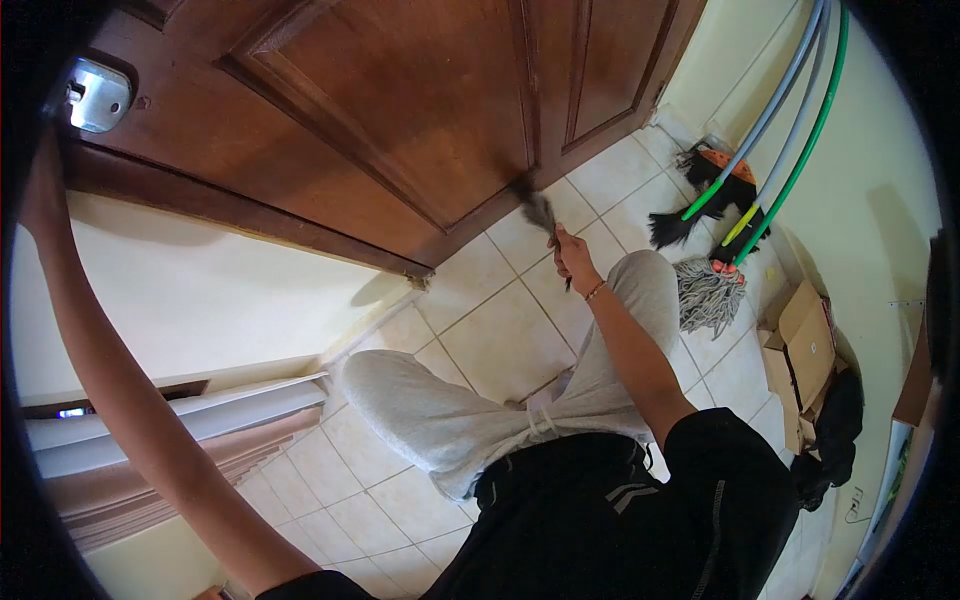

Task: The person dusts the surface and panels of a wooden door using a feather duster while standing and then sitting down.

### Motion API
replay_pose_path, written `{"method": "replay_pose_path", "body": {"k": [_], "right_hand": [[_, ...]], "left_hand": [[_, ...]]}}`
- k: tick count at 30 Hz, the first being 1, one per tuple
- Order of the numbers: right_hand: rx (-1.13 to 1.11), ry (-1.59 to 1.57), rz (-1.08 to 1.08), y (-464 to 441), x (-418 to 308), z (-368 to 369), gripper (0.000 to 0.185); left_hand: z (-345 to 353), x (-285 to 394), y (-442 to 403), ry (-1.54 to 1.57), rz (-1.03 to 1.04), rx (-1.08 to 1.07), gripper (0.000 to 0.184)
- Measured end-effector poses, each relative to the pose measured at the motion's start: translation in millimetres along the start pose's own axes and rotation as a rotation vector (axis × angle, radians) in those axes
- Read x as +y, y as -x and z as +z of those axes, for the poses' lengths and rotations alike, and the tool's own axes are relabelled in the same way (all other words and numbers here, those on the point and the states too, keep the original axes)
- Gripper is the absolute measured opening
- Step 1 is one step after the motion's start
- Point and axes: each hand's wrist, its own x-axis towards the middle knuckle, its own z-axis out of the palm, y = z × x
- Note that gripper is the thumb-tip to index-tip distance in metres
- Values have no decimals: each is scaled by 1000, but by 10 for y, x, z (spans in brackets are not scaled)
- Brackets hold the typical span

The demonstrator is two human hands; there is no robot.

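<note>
My right hand (574, 258) is closed around the short handle of a dark feather duster (538, 209). The duster's blurred tip meets the lower part of a brown panelled wooden door (400, 120). At the far left, my left arm reaches up to the door's edge. My left hand (42, 190) is there in shadow, just below the metal lock plate (98, 97), and its fingers are hidden.
Brooms (715, 200) and a grey string mop (710, 297) lean against the right wall on long handles. Behind them on the tiled floor (500, 335) stands an open cardboard box (805, 345) beside a black bag (838, 425). A curtain (190, 450) hangs at left.
</note>
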Motion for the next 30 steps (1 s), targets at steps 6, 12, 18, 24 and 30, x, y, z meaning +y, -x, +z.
{"method": "replay_pose_path", "body": {"k": [6, 12, 18, 24, 30], "right_hand": [[53, 18, -13, -71, -47, -54, 56], [50, -12, -14, -62, -91, -84, 55], [86, -7, -25, -82, -58, -59, 54], [99, -16, -22, -89, -22, -36, 53], [93, -33, -35, -85, 8, -30, 51]], "left_hand": [[912, -620, 479, -785, 355, -165, 75], [447, -138, 122, -678, 0, -215, 75], [87, 84, -13, -810, -62, -358, 74], [-949, 758, -354, -952, -12, -511, 74], [627, -467, 276, -712, 342, -208, 73]]}}
